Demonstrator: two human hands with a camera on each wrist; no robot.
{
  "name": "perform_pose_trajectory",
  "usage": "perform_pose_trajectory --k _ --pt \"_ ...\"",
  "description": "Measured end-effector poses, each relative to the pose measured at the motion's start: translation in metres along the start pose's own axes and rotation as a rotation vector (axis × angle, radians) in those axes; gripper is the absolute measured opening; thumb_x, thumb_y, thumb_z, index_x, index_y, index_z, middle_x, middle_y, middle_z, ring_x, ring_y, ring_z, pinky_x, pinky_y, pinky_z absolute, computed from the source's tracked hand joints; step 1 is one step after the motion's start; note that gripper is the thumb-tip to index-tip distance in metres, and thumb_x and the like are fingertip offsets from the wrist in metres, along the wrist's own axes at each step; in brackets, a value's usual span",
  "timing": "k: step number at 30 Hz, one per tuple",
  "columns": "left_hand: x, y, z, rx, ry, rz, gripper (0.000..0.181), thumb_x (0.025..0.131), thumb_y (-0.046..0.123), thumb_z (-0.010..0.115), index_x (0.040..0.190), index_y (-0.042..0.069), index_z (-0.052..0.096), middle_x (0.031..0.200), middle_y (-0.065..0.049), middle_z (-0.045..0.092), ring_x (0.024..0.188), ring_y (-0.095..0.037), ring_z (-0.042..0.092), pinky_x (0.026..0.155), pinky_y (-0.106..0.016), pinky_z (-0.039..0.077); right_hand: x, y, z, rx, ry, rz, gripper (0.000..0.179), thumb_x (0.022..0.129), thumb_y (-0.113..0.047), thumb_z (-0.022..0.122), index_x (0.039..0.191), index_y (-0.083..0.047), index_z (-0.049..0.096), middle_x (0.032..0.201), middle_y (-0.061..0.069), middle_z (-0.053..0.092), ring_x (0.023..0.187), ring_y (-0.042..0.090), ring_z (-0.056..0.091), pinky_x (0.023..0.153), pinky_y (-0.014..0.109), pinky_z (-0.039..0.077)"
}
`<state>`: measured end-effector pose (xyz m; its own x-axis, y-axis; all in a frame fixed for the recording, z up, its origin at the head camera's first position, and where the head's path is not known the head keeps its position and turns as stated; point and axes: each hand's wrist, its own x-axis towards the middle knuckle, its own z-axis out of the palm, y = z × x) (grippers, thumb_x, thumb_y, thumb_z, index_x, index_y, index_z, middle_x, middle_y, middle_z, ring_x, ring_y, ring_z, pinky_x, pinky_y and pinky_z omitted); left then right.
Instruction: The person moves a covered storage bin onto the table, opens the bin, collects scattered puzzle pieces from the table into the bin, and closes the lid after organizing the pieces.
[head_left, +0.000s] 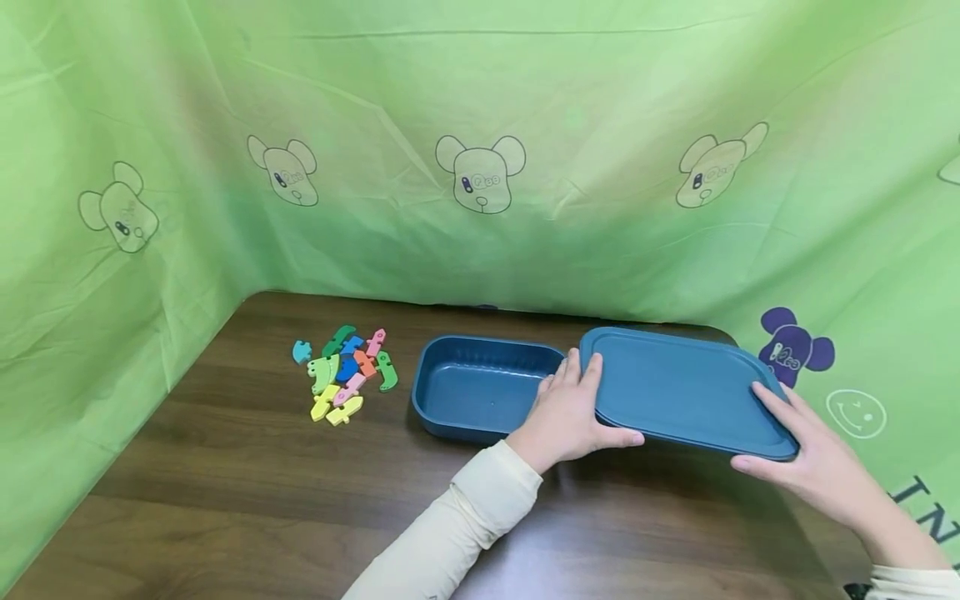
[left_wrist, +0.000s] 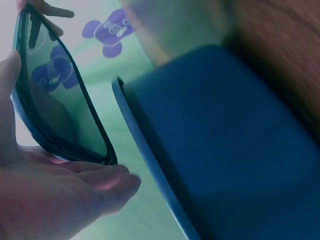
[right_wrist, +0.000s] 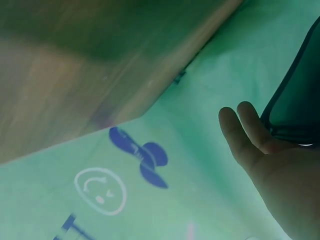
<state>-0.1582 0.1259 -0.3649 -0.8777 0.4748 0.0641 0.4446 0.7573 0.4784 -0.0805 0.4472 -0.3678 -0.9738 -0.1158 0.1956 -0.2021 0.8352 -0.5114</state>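
Observation:
Both hands hold a blue plastic lid (head_left: 682,392) with rounded corners, raised and tilted over the right part of the table. At its left end my left hand (head_left: 562,417) grips it, thumb along the front edge. My right hand (head_left: 813,458) grips the front right corner, fingers over the top and thumb at the edge. Just left of the lid, a matching blue box (head_left: 422,410) stands uncovered on the table, its inside bare; the left hand overlaps its right end. The left wrist view has the lid (left_wrist: 70,100) in the hand, beside the box (left_wrist: 215,125).
Several colourful puzzle pieces (head_left: 348,367) lie in a loose pile left of the box on the brown wooden table (head_left: 247,483). A green cloth (head_left: 375,225) printed with bear heads hangs behind and at both sides. The table's right edge runs below the lid.

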Motion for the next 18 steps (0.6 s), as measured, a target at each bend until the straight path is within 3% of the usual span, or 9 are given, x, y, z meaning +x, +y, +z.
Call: perform_pose_trajectory --k 4,7,12,18 --pt "0.003 0.014 0.009 0.059 -0.001 -0.003 0.114 0.077 0.081 0.064 0.163 0.021 0.019 0.167 -0.009 0.016 0.153 -0.023 0.011 0.119 -0.04 0.018 -0.006 0.012 -0.006 -0.022 -0.001 -0.001 0.103 0.083 -0.023 0.083 0.163 -0.016 0.019 0.165 0.026 0.0 0.14 0.064 0.007 0.108 0.071 0.004" --pt "0.005 0.023 0.013 0.053 -0.002 -0.006 0.114 0.077 0.08 0.065 0.163 0.02 0.019 0.166 -0.009 0.017 0.152 -0.022 0.013 0.119 -0.038 0.02 -0.008 0.018 -0.01 -0.053 -0.01 0.015 0.103 0.082 -0.025 0.083 0.163 -0.016 0.019 0.162 0.032 0.003 0.136 0.068 0.011 0.102 0.078 0.01" --pt "0.007 0.036 0.022 -0.041 -0.031 -0.031 0.115 0.078 0.075 0.07 0.163 0.019 0.017 0.167 -0.009 0.014 0.149 -0.021 0.025 0.115 -0.033 0.029 -0.011 0.025 -0.012 -0.09 -0.038 0.054 0.106 0.082 -0.029 0.084 0.162 -0.013 0.017 0.155 0.043 0.003 0.128 0.074 0.016 0.088 0.081 0.021" --pt "0.007 0.047 0.035 -0.179 -0.103 -0.132 0.116 0.079 0.066 0.076 0.164 0.024 0.009 0.167 -0.005 0.009 0.139 -0.026 0.043 0.107 -0.034 0.04 -0.011 0.031 -0.009 -0.122 -0.061 0.071 0.109 0.08 -0.032 0.085 0.162 -0.01 0.017 0.148 0.052 0.002 0.122 0.078 0.02 0.083 0.082 0.026"
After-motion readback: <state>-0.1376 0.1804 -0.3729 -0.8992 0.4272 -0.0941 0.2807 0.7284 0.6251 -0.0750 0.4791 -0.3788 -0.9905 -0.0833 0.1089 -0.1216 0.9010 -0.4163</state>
